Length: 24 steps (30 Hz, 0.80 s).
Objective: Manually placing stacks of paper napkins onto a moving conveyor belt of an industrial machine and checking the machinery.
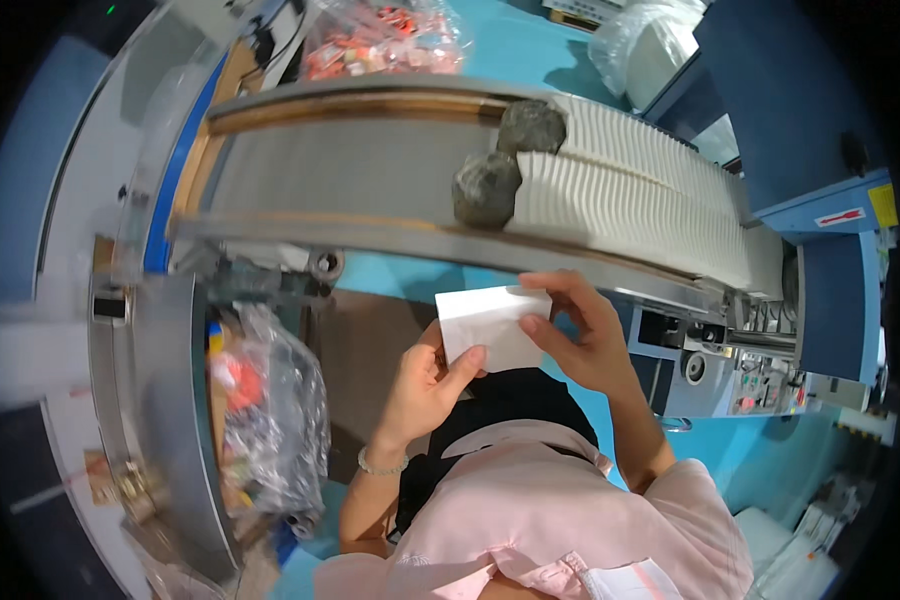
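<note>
A small white paper piece (pixel 490 325), folded or stacked, is held up in front of my waist. My left hand (pixel 425 380) pinches its lower left edge, thumb on top. At its upper right corner, my right hand (pixel 585 335) grips it between thumb and fingers. Just beyond my hands runs a conveyor (pixel 340 170) with metal side rails. Long rows of white folded sheets (pixel 630 225) stand on edge on its right half. Two grey stone-like lumps (pixel 486 190) rest against the left ends of these rows.
Blue machine housing (pixel 800 110) rises at the right end of the conveyor. At left are a grey metal panel (pixel 175 400) and a clear plastic bag (pixel 280 420) of scraps. Another bag of red and white scraps (pixel 385 45) lies beyond the conveyor.
</note>
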Each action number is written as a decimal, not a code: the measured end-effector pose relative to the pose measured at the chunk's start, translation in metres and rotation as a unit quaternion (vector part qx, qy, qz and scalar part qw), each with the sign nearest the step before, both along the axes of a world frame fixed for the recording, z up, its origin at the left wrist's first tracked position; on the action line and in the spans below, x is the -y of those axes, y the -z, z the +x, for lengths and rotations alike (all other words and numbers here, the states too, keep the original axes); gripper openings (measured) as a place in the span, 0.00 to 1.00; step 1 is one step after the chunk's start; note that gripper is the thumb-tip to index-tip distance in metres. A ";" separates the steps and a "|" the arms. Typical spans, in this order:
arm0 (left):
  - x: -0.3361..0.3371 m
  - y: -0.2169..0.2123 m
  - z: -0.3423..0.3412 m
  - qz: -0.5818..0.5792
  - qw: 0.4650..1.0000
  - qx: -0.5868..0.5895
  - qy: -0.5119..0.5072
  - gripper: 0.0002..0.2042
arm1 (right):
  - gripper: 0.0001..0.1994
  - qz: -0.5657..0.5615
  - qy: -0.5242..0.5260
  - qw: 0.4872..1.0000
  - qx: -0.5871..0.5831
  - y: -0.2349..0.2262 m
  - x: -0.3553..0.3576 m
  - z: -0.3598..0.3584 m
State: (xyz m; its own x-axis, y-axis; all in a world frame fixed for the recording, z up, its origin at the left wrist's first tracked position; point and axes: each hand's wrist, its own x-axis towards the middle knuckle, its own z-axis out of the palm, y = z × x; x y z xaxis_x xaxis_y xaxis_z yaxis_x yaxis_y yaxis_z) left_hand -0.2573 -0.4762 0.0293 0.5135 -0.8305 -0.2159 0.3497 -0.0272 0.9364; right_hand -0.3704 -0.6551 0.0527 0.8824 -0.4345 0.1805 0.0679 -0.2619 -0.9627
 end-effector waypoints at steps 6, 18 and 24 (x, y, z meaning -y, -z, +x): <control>-0.056 -0.004 -0.107 0.030 0.994 -0.082 -0.066 0.12 | 0.13 0.190 -0.013 0.979 -0.073 0.002 -0.045 -0.086; -0.036 -0.007 -0.281 0.035 0.997 -0.042 0.046 0.15 | 0.18 0.102 0.076 0.988 -0.089 -0.010 -0.047 -0.291; 0.014 -0.007 -0.334 -0.070 0.981 -0.178 0.042 0.27 | 0.15 0.179 0.165 0.969 0.034 -0.027 -0.019 -0.356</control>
State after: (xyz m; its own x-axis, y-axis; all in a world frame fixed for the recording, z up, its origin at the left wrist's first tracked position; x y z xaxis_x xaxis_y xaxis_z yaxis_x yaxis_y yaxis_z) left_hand -0.5916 -0.4901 0.0365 0.3539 -0.9014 -0.2493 0.6576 0.0504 0.7517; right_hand -0.7261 -0.6359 0.0797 0.6756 -0.7370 0.0185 0.1043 0.0707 -0.9920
